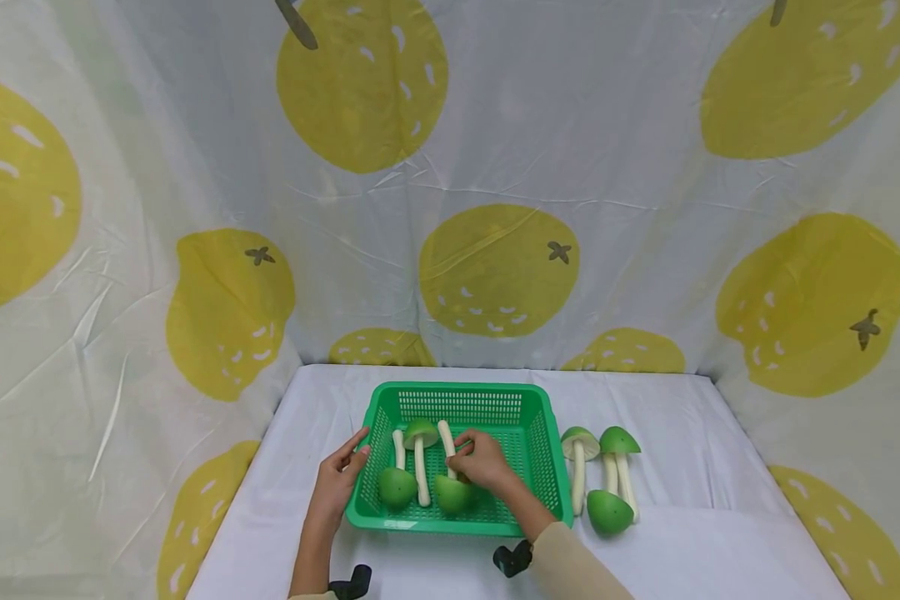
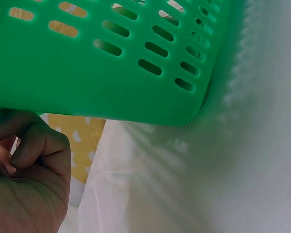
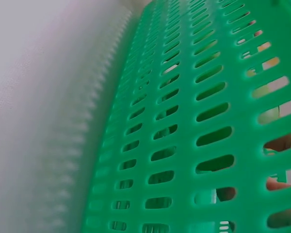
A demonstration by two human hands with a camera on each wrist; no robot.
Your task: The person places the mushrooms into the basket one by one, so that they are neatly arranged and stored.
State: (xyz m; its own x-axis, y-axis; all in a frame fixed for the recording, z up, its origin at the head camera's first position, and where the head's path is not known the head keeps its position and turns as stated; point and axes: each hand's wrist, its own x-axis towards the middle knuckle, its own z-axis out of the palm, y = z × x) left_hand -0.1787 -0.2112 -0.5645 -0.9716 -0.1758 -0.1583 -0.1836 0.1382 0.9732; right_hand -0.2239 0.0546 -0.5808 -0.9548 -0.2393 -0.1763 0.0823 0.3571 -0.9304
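Observation:
A green plastic basket (image 1: 450, 526) with slotted walls stands on the white-covered table. My left hand (image 1: 337, 481) grips its left rim; in the left wrist view, bent fingers (image 2: 39, 145) meet the rim from beneath. Inside the basket, my right hand (image 1: 484, 461) pinches the white stem of a toy mushroom (image 1: 453, 495), whose green cap points toward me. Left of it in the basket lie a mushroom with its cap away from me (image 1: 421, 434) and another with its cap near me (image 1: 397, 487). The slotted wall mostly hides my right hand in the right wrist view.
Right of the basket, on the table, lie three similar mushrooms: one beside the basket wall (image 1: 579, 443), one with its cap at the back (image 1: 619, 440) and one with its cap in front (image 1: 609, 512). A lemon-patterned curtain (image 1: 630, 275) encloses the back and sides.

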